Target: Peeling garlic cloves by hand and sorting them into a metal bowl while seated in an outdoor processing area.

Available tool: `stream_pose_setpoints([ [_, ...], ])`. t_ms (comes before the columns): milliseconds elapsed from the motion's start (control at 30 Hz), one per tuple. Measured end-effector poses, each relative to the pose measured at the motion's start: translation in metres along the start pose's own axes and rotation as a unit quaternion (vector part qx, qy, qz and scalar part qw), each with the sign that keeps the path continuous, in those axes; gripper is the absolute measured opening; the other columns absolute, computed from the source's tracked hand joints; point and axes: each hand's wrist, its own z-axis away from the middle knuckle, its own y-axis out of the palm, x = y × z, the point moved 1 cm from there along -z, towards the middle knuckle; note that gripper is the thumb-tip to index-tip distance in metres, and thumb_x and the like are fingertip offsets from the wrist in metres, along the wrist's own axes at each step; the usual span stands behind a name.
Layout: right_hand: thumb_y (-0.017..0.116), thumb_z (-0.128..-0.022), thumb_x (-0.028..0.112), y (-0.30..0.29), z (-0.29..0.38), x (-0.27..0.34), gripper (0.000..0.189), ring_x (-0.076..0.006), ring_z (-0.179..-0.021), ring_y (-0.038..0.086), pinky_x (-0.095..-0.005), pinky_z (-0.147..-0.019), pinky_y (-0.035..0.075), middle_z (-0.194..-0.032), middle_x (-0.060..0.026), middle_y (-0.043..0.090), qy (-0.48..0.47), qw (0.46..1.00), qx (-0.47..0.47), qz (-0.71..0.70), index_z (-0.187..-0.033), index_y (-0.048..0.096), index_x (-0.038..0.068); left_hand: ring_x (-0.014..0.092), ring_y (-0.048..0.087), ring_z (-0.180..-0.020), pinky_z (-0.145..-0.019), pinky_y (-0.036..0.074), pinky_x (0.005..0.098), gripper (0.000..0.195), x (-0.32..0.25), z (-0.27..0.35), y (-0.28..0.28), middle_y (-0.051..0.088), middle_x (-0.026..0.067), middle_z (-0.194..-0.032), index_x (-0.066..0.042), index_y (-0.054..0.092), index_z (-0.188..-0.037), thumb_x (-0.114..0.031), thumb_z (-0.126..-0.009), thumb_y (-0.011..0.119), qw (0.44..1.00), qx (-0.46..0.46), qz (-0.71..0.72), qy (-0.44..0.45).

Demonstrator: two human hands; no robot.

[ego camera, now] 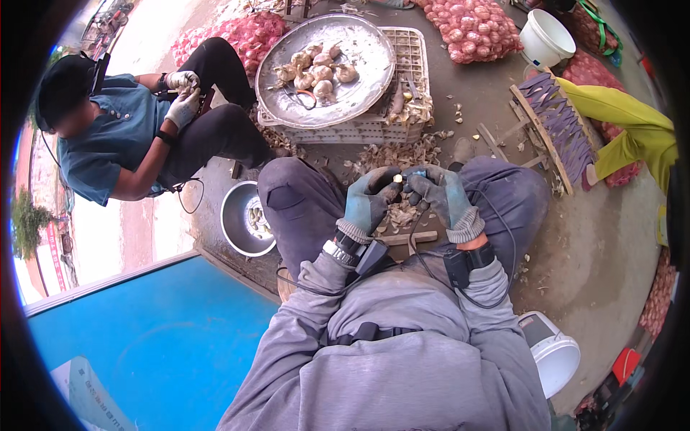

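My left hand, in a teal and dark coated work glove, pinches a pale garlic clove between thumb and fingertips. Close beside it, my right hand, gloved alike, has its fingers curled around a small blue object, mostly hidden by the glove. Both hands meet above my lap, between my knees. Beyond them, a round metal tray carries several whole garlic bulbs and an orange and black hooked item. Dry garlic skins litter the ground below.
The tray rests on a white plastic crate. A metal bowl holding peeled cloves stands by my left knee. A gloved co-worker sits at left. Around me are a wooden stool, a mesh garlic sack, white buckets and a blue panel.
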Motion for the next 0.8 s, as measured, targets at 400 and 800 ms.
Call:
stream_pose_setpoints([
  [400,0.071,-0.094,0.02,0.004,-0.002,-0.005,0.021,-0.0058,-0.066,0.055,-0.0215,-0.056,0.044,-0.078,0.0019,0.064,-0.045,0.99,-0.044,0.124,-0.1,0.069,-0.001,0.013,0.068,-0.1,-0.088,0.054,0.0267,0.03,0.021,-0.002,0.0,0.074,0.0083,-0.109,0.001,0.071,-0.116,0.003,-0.086,0.075,0.982,-0.015,-0.169,0.078],
  [800,0.067,-0.095,0.011,0.005,-0.011,-0.046,0.012,-0.0066,-0.067,0.059,-0.021,-0.058,0.046,-0.079,-0.0009,0.067,-0.125,0.981,-0.109,0.103,-0.1,0.069,-0.001,0.015,0.071,-0.084,-0.077,0.055,0.0284,0.022,0.018,0.004,0.009,0.075,0.0122,-0.093,0.0,0.073,-0.107,0.0,-0.085,0.075,0.979,-0.075,-0.154,0.106],
])
